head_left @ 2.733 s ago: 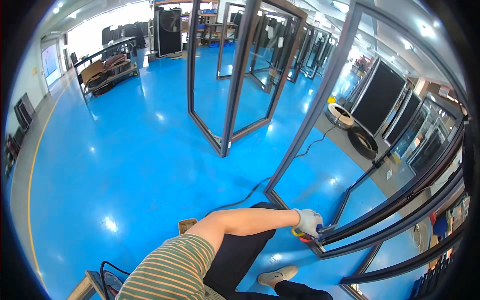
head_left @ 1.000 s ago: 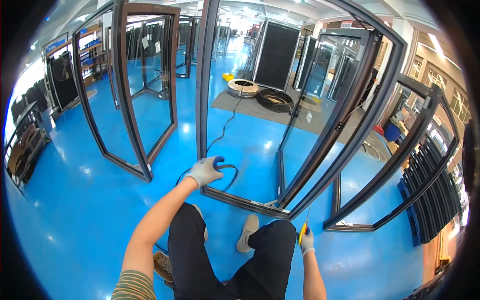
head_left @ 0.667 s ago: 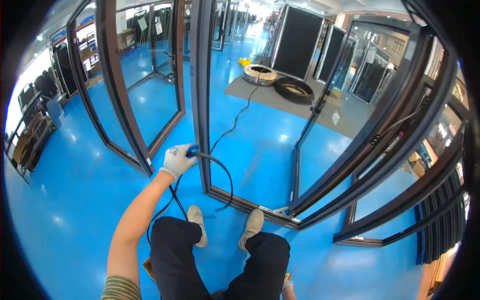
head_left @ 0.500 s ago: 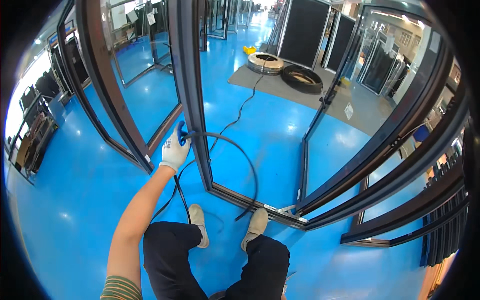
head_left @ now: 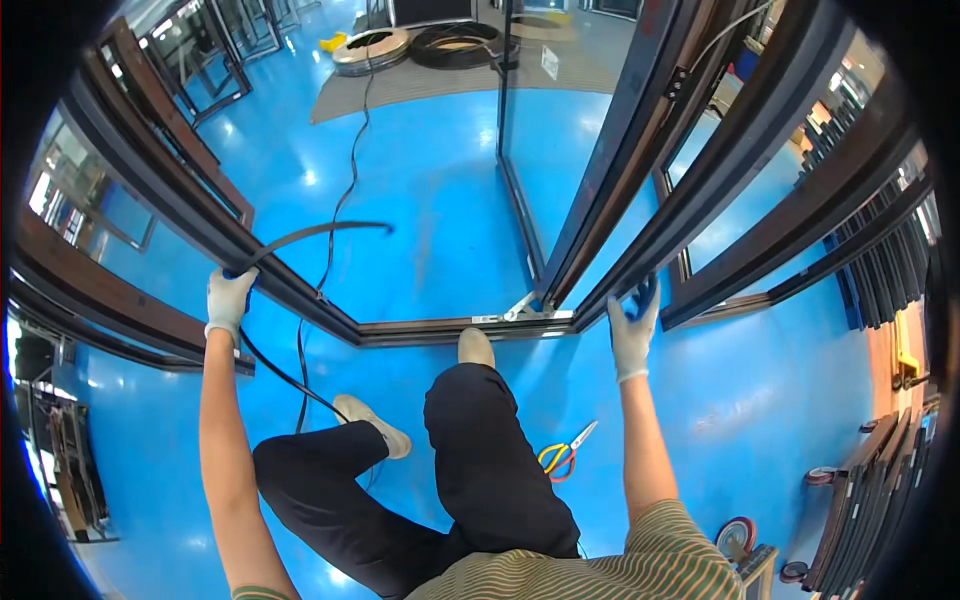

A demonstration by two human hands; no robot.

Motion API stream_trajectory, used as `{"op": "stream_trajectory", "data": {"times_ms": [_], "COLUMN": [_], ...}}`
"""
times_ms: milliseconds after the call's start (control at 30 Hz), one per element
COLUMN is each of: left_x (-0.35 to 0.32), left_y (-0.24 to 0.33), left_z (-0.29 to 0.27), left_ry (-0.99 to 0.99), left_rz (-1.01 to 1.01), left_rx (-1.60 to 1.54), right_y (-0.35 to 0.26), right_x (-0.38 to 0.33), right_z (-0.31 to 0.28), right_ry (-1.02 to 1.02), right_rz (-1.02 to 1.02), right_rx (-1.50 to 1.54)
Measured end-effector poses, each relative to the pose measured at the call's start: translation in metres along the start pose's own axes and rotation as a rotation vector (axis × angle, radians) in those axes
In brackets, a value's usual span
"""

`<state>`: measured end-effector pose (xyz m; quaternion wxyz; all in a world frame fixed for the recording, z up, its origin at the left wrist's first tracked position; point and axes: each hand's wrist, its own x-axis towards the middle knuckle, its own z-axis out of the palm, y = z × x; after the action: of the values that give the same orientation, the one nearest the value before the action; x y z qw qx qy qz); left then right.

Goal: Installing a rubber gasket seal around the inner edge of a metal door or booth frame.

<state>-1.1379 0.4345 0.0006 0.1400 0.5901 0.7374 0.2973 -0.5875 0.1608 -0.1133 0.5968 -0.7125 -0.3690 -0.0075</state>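
Note:
My left hand [head_left: 229, 300], in a white glove, is closed on a black rubber seal strip [head_left: 290, 238] beside the left post of a dark window frame [head_left: 405, 333]. One end of the strip curves out across the frame's opening. The rest hangs below the hand and runs back toward my left leg. On the other side, my gloved right hand [head_left: 633, 330] is raised by the frame's right post with its fingers apart, holding nothing. I cannot tell whether its fingertips touch the post. A glazed sash [head_left: 590, 170] stands swung away inside the frame, with a metal hinge arm [head_left: 520, 308] at its lower corner.
Scissors [head_left: 568, 455] with red and yellow handles lie on the blue floor by my right leg. Beyond the frame, a cable [head_left: 354, 165] crosses the floor near coiled strip rolls [head_left: 455, 45] on a grey mat [head_left: 335, 100]. More dark frames [head_left: 800, 235] stand at both sides.
My right hand has come into view at the right post. My view has turned down and right, and the frame now lies more centrally before me. The left hand still grips the strip.

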Motion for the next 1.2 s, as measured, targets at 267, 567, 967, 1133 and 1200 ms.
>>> {"op": "stream_trajectory", "data": {"times_ms": [267,567,967,1133,1200], "left_x": [-0.023,-0.014,-0.066,-0.124,-0.159], "left_y": [0.023,0.015,0.01,0.003,0.031], "left_z": [-0.012,-0.006,-0.006,0.018,0.044], "left_ry": [-0.07,-0.056,-0.085,-0.458,-0.753], "left_rz": [-0.08,-0.08,0.095,0.024,-0.02], "left_rx": [-0.166,-0.13,0.13,0.21,-0.251], "right_y": [-0.036,-0.041,-0.054,-0.081,-0.12], "right_x": [0.077,0.116,0.09,-0.017,-0.057], "right_z": [-0.02,-0.022,-0.004,0.068,0.128], "right_ry": [-0.148,-0.485,-0.759,-1.067,-1.237], "right_rz": [0.192,0.282,0.339,0.443,0.731], "right_rx": [-0.878,-1.101,-0.396,-0.081,0.276]}}
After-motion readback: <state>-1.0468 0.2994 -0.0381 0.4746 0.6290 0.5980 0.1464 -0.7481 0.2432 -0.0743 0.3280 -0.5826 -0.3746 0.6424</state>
